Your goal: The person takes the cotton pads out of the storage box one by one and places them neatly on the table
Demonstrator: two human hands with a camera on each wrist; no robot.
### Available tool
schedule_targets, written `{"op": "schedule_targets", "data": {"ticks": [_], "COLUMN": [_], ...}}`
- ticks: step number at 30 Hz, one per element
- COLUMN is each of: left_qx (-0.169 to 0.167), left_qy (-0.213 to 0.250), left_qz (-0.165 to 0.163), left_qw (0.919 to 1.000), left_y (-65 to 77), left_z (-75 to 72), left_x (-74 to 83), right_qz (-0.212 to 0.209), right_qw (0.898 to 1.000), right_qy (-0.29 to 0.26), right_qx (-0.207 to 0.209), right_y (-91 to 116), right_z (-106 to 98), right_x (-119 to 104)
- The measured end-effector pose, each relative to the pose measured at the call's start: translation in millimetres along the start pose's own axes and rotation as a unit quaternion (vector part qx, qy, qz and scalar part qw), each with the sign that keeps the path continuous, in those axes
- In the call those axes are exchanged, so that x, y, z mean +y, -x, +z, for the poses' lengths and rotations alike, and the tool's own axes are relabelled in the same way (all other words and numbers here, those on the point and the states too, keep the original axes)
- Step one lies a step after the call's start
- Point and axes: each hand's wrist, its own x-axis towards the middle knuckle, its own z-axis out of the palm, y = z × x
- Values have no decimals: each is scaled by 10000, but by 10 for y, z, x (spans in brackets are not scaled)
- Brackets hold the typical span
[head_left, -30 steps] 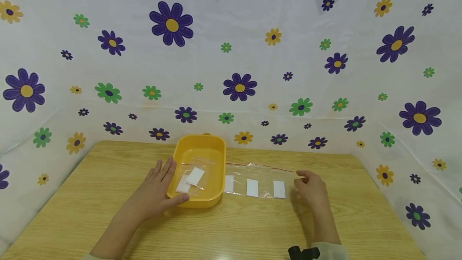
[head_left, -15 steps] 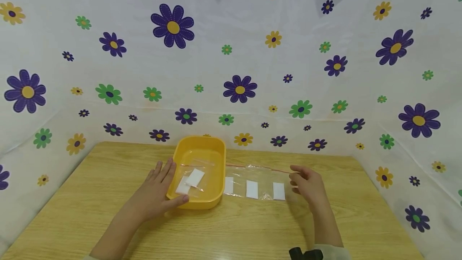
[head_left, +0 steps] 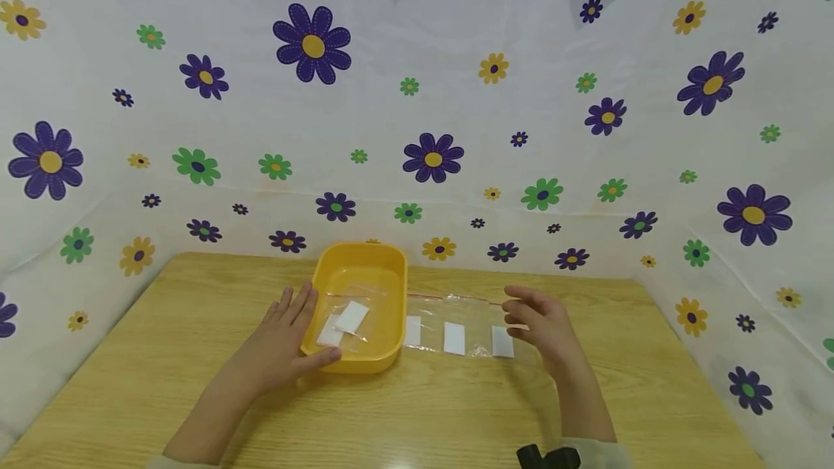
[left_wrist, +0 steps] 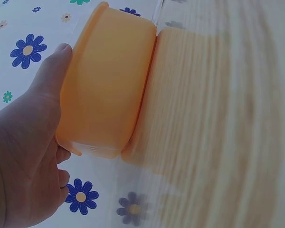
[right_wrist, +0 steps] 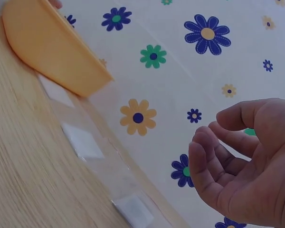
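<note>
My left hand point(head_left: 276, 346) rests on the left rim of a yellow plastic basin point(head_left: 400, 295), its fingers laid straight and its thumb at the front corner. Inside the basin lie clear zip bags, with two white rectangular pieces point(head_left: 352, 318) showing. To the basin's right, a row of clear zip bags point(head_left: 478, 317) with red zip lines lies flat on the table, holding white rectangles point(head_left: 454, 338). The leftmost rectangle is partly hidden by the basin. Above the rightmost bag hovers my right hand point(head_left: 541, 328), fingers loosely bent and holding nothing, as the right wrist view shows.
The wood-grain table point(head_left: 417, 418) meets a white cloth backdrop point(head_left: 365, 107) printed with flowers at the back and sides. A black device point(head_left: 547, 457) sits on the right wrist, by the pale sleeve.
My right hand has moved left from beside the end of the row to over the rightmost bag, its fingers loosening. The left hand, basin and bags stay put.
</note>
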Motion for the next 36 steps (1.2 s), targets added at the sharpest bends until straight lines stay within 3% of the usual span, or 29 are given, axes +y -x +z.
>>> {"op": "schedule_targets", "data": {"ticks": [11, 36], "left_qx": [-2, -4], "left_qy": [27, -3], "left_qz": [5, -54], "left_qw": [10000, 10000], "left_y": [10, 10], "left_z": [7, -32], "left_x": [-2, 32], "right_qz": [127, 55], "right_qw": [9958, 9889], "right_qy": [-668, -618], "right_qx": [-609, -1346], "right_y": [11, 63], "right_z": [318, 803], "right_x": [-18, 39]}}
